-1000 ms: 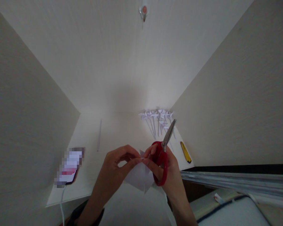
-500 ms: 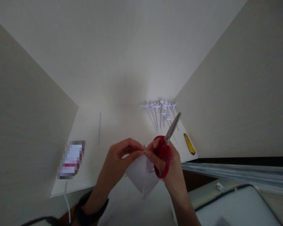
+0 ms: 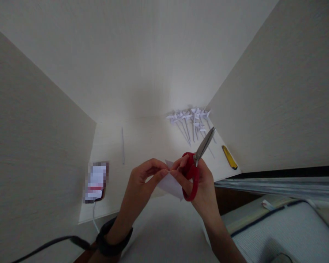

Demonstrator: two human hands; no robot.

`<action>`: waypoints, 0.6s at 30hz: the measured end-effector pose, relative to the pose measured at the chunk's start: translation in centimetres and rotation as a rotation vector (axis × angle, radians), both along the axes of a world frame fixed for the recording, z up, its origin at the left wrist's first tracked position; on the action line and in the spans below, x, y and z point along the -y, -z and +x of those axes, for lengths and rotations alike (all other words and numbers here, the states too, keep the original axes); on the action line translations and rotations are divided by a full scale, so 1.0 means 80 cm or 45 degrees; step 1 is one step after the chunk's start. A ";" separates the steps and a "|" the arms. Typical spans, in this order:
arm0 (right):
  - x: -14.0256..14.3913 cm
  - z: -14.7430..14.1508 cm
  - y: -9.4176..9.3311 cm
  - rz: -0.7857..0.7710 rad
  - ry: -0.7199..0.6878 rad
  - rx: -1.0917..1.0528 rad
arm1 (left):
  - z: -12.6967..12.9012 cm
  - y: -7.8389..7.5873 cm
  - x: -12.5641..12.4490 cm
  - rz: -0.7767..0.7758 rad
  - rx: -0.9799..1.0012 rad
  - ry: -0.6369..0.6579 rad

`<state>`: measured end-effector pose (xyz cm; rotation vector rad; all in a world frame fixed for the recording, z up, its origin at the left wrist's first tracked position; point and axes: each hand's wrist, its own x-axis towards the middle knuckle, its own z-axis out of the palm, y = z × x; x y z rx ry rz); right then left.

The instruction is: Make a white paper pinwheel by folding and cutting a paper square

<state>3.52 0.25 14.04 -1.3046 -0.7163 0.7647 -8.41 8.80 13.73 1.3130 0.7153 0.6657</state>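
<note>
My left hand (image 3: 141, 184) pinches the upper edge of a small piece of white paper (image 3: 169, 183) between thumb and fingers. The fingertips of my right hand (image 3: 204, 191) meet it there and pinch the same paper. Red-handled scissors (image 3: 204, 144) hang on my right hand, fingers through the loops, with the blades closed and pointing up and away to the right. Most of the paper shows below my fingers; one corner sticks up behind them. Its folds are partly hidden by my hands.
Several white paper pinwheels (image 3: 195, 114) on sticks lie at the back right. A yellow utility knife (image 3: 229, 157) rests by the right edge. A thin white stick (image 3: 123, 146) lies left of centre, and a phone (image 3: 97, 180) with a cable is at the left.
The paper has turned and tilted between my fingers; its lower corner no longer hangs straight down. The view has shifted slightly. The scissors stay on my right hand.
</note>
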 end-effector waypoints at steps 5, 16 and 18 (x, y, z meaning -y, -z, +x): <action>0.001 0.001 0.001 0.025 -0.057 0.005 | -0.003 -0.004 0.001 0.074 -0.026 -0.018; 0.008 0.002 0.004 -0.033 -0.048 -0.062 | -0.004 -0.006 0.000 0.176 -0.072 0.072; 0.009 0.001 0.003 -0.049 -0.031 -0.063 | -0.005 -0.006 0.000 0.217 -0.093 0.073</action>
